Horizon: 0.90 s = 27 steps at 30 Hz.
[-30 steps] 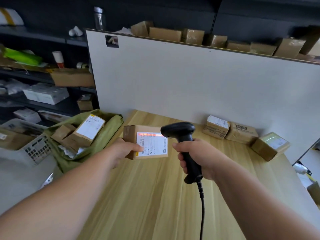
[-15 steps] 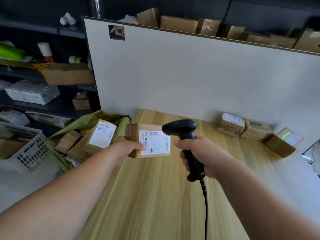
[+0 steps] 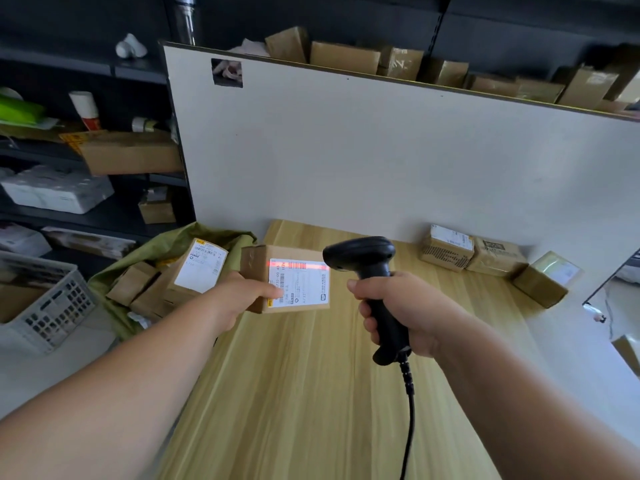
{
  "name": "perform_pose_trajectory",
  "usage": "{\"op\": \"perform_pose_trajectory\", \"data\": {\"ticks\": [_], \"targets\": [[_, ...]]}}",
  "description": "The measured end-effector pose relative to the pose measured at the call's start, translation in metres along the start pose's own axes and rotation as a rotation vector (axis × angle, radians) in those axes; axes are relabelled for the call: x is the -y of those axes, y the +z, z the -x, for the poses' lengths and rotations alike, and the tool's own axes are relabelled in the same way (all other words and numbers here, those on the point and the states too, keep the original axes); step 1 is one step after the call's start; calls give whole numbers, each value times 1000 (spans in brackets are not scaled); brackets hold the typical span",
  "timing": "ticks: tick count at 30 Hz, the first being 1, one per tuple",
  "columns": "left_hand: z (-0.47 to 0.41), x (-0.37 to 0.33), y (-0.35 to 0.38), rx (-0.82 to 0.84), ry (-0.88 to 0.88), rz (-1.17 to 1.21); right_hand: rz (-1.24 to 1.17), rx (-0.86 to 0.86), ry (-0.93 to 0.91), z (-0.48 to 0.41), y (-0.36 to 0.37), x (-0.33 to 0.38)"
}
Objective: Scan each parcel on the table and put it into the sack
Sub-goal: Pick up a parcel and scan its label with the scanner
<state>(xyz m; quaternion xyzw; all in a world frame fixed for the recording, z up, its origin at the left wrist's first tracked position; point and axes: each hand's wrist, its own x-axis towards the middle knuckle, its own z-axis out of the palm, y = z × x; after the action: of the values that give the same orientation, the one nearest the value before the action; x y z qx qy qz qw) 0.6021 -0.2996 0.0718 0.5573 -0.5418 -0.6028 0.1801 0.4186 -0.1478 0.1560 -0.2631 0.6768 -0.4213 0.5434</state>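
**A:** What's in your left hand?

**B:** My left hand [image 3: 242,299] grips a small cardboard parcel [image 3: 287,280] by its left side. The thumb [image 3: 273,291] presses on the white shipping label [image 3: 306,289], and the other fingers are hidden under the box. I'm holding it over the far left part of the wooden table [image 3: 311,393] with the label turned up toward me.

**A:** And the right?

**B:** My right hand [image 3: 408,313] is wrapped round the handle of a black barcode scanner [image 3: 367,268], with the fingers [image 3: 367,308] curled tight on the grip. The scanner's head sits just right of my left thumb and points at the label. A red scan line [image 3: 299,266] lies across the barcode on the label's far edge. The cable [image 3: 408,410] drops away below my right palm.

**A:** Where's the sack?

**B:** The green sack [image 3: 166,247] is just left of my left fingers, beside the table's edge. It's open, and several labelled parcels [image 3: 201,268] are already inside.

**A:** Anything left on the table?

**B:** Three more parcels [image 3: 495,256] lie well beyond my right fingers — in a row, touching one another, against the white board [image 3: 381,161] at the table's back.
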Motion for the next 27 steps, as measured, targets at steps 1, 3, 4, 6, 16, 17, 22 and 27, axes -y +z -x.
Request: {"op": "perform_pose_trajectory", "data": {"ticks": [1, 3, 4, 6, 16, 17, 22, 27], "targets": [[1, 1, 2, -4, 3, -3, -1, 4, 2, 2, -2, -2], [5, 4, 6, -12, 2, -6, 3, 12, 6, 5, -5, -5], [8, 5, 8, -14, 3, -11, 4, 16, 6, 7, -6, -6], [10, 8, 10, -15, 4, -20, 3, 24, 0, 11, -8, -9], [14, -4, 2, -85, 28, -2, -31, 24, -42, 21, -12, 2], [12, -8, -2, -96, 31, -1, -38, 25, -39, 21, -10, 6], [-3, -25, -30, -142, 80, -21, -39, 4, -54, 14, 7, 25], [-12, -48, -59, -136, 131, -5, -36, 8, -74, 2, 36, 46]]}}
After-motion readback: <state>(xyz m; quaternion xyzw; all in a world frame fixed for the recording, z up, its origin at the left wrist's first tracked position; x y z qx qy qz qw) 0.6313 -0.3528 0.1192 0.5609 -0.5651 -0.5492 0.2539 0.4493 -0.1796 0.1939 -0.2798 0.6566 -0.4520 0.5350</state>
